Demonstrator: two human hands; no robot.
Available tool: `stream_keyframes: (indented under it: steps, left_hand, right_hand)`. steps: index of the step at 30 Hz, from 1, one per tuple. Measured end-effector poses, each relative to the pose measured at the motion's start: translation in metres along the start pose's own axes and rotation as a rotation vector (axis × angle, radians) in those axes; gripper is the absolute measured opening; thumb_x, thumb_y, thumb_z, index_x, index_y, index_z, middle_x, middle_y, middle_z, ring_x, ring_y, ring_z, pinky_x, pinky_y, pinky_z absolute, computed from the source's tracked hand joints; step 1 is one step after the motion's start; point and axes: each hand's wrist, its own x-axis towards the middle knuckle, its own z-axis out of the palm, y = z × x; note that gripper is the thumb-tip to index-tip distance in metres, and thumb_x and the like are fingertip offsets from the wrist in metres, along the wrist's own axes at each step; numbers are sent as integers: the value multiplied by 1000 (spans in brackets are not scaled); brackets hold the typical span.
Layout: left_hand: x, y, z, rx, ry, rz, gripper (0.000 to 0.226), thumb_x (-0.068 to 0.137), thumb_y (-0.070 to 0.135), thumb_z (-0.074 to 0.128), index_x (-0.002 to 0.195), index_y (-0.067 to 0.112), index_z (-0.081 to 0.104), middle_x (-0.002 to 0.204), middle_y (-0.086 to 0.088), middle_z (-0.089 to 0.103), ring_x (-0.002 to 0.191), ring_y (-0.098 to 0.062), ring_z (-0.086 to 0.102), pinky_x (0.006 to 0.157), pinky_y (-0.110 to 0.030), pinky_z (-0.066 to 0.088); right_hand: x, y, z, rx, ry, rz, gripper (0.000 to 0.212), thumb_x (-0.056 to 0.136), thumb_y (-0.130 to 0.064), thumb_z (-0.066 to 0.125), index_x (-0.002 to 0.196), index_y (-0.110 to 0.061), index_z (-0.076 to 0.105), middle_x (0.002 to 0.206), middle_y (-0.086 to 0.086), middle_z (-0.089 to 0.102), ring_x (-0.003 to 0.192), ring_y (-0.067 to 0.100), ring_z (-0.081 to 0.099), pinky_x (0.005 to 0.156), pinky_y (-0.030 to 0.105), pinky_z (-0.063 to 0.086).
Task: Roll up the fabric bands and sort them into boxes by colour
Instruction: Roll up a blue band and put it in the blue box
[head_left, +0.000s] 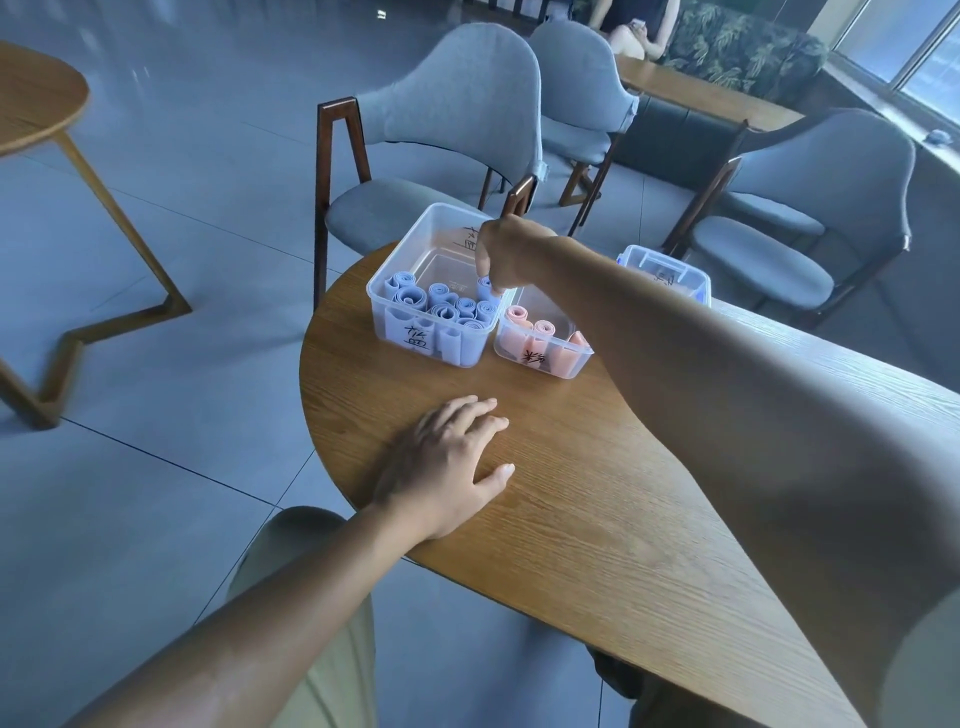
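A clear plastic box (415, 244) at the table's far end holds several rolled blue bands (447, 307). Beside it on the right, a smaller clear box (540, 364) holds a few rolled pink bands (524, 325). My right hand (506, 254) reaches over the blue box's right side, fingers pinched on a rolled blue band (484, 288) that stands at the edge of the pile. My left hand (452, 467) lies flat on the wooden table (571, 493), palm down, fingers spread, holding nothing.
A third clear box with a lid and blue clips (670, 275) stands behind my right forearm. Grey upholstered chairs (457, 119) surround the table's far end. Another wooden table (36, 98) is at the far left. A person sits at the back.
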Motion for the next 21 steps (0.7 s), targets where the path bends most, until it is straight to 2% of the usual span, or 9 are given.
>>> stream_keyframes:
  steps: [3, 9, 15, 19, 21]
  left_hand:
    - [0, 0, 0, 2, -2, -1, 53, 93, 56, 48, 139, 30, 51, 154, 9, 40, 145, -11, 28, 120, -32, 22]
    - [1, 0, 0, 3, -6, 0, 53, 94, 56, 49, 139, 30, 51, 153, 9, 41, 145, -12, 29, 120, -34, 25]
    - [1, -1, 1, 3, -8, 0, 54, 93, 56, 49, 140, 29, 51, 153, 8, 41, 145, -12, 29, 120, -34, 24]
    - [1, -2, 1, 2, -8, -3, 54, 93, 56, 49, 140, 29, 51, 153, 8, 41, 145, -13, 29, 120, -35, 25]
    - [1, -1, 1, -1, -10, -3, 54, 93, 56, 49, 140, 29, 51, 153, 8, 41, 145, -13, 29, 120, -35, 26]
  right_hand:
    - [8, -3, 4, 3, -32, 42, 41, 79, -13, 80, 119, -15, 69, 112, 8, 68, 96, 27, 66, 79, 34, 57]
    - [19, -4, 11, -22, -65, 64, 43, 77, -13, 77, 118, -11, 67, 100, 7, 68, 90, 26, 67, 80, 36, 59]
    - [26, 1, 14, -20, -90, 59, 54, 81, -23, 81, 130, -11, 62, 116, 7, 67, 103, 27, 63, 92, 38, 55]
    - [29, 2, 17, -21, -58, 58, 53, 82, -22, 82, 128, -9, 61, 111, 6, 66, 96, 25, 60, 85, 33, 53]
    - [31, 1, 17, -27, -56, 59, 51, 81, -22, 83, 126, -10, 64, 109, 5, 67, 96, 25, 62, 87, 35, 55]
